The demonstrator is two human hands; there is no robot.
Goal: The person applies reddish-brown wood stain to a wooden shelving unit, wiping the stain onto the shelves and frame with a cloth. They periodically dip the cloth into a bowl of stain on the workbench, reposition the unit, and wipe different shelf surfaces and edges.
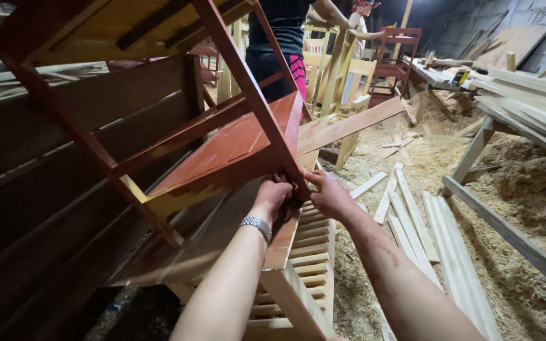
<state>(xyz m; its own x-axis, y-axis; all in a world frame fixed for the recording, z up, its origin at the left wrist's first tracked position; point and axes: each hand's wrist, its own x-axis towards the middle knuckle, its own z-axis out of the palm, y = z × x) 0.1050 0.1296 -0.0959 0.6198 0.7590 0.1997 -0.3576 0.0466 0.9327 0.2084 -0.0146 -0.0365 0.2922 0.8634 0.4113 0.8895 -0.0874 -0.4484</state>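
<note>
Two hands hold a red chair up.
Left hand (272, 197) and right hand (328, 192) clench the chair (235, 142) frame's corner; planks (412, 221) at 3 o'clock.

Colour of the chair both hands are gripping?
Reddish-brown chair, glossy stain; hands at its seat edge. Head view.

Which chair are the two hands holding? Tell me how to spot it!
Look at the big dark wooden stack on the left. Tipped against it is the reddish-brown chair, gripped at its seat edge by the left hand and right hand. Unlike the pale unpainted chairs behind, it is stained red-brown.
</note>
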